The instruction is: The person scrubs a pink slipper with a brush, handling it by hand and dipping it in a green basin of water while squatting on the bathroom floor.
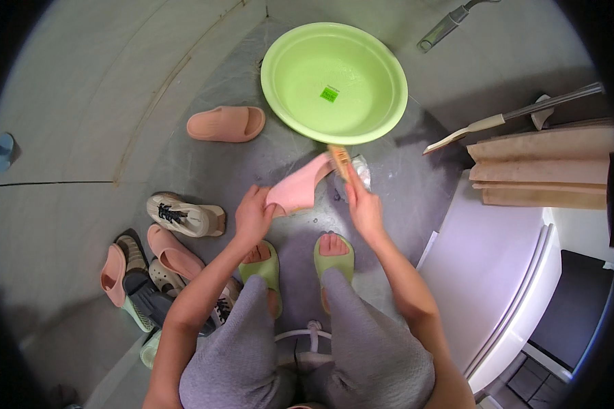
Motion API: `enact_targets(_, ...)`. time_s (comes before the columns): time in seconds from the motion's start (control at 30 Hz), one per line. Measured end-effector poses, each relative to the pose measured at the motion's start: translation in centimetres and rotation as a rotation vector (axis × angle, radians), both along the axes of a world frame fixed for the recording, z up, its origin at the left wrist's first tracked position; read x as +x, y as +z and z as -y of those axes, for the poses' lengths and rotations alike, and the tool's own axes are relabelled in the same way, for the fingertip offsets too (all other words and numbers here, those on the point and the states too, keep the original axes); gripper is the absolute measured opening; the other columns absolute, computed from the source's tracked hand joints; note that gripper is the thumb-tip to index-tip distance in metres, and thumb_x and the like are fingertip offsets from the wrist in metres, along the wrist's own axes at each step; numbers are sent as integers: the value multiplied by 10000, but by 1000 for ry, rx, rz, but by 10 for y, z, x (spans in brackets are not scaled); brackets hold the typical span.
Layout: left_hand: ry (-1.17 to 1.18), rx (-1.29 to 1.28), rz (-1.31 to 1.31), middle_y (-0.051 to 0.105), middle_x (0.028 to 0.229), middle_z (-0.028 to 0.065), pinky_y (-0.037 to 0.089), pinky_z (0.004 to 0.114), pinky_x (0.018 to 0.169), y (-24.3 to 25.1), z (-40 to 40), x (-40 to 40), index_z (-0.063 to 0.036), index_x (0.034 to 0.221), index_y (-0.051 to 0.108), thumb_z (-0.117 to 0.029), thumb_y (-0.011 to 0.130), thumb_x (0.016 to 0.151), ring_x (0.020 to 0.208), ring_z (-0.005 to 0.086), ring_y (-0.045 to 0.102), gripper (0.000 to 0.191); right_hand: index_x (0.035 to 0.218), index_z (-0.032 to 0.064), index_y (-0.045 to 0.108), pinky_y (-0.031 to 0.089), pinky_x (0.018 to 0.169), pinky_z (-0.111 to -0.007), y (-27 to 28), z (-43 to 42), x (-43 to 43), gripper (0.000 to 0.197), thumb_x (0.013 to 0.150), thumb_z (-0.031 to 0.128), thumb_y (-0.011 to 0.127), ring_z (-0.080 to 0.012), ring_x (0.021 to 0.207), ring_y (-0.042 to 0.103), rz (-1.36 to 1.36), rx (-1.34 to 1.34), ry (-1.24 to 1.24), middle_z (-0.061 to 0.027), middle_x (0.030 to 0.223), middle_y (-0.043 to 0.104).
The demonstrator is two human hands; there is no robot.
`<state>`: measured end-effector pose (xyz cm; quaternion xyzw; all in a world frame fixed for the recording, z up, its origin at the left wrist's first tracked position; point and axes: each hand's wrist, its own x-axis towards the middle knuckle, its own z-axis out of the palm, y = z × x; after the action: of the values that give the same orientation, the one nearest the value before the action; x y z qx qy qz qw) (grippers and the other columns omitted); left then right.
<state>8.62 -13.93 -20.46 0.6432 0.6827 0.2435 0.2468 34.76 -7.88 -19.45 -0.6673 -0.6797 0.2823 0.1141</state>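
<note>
My left hand grips one end of a pink slide sandal, held tilted above the tiled floor. In my right hand is a scrubbing brush, blurred, its head at the sandal's far end. Behind the brush a crumpled white plastic piece lies on the floor; my fingers partly hide it. Beyond both hands stands a round green plastic basin with a sticker on its bottom. Left of the basin a second pink slide sandal lies on the floor.
A beige sneaker and a pile of slides and clogs lie at left. At right are a white appliance, a folded beige curtain and a long-handled tool. My feet wear green slides.
</note>
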Motion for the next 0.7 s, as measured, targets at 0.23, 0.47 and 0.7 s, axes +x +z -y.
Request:
enact_targets(0.23, 93, -36, 189, 603, 934, 172, 482, 447, 734, -15, -10, 2, -39, 1047, 641, -131, 629, 868, 839, 389, 601, 202, 1407, 220, 521, 478, 436, -441, -6, 51, -11, 498, 918, 218, 614, -296, 485, 587, 8, 341, 469, -106, 673, 552)
enact_targets(0.47, 402, -304, 652, 700, 807, 117, 506, 378, 626, -60, 1, -16, 10, 1073, 656, -224, 655, 905, 703, 210, 657, 288, 1445, 264, 477, 483, 432, -413, 15, 53, -41, 555, 913, 268, 640, -256, 469, 578, 29, 384, 574, -84, 618, 521)
enact_targets(0.7, 485, -580, 974, 671, 779, 42, 505, 307, 553, -27, -17, -4, 32, 1028, 663, -299, 649, 936, 672, 125, 632, 344, 1444, 255, 476, 493, 473, -431, 14, 55, -30, 538, 929, 213, 627, -305, 519, 595, 45, 288, 519, -110, 661, 564)
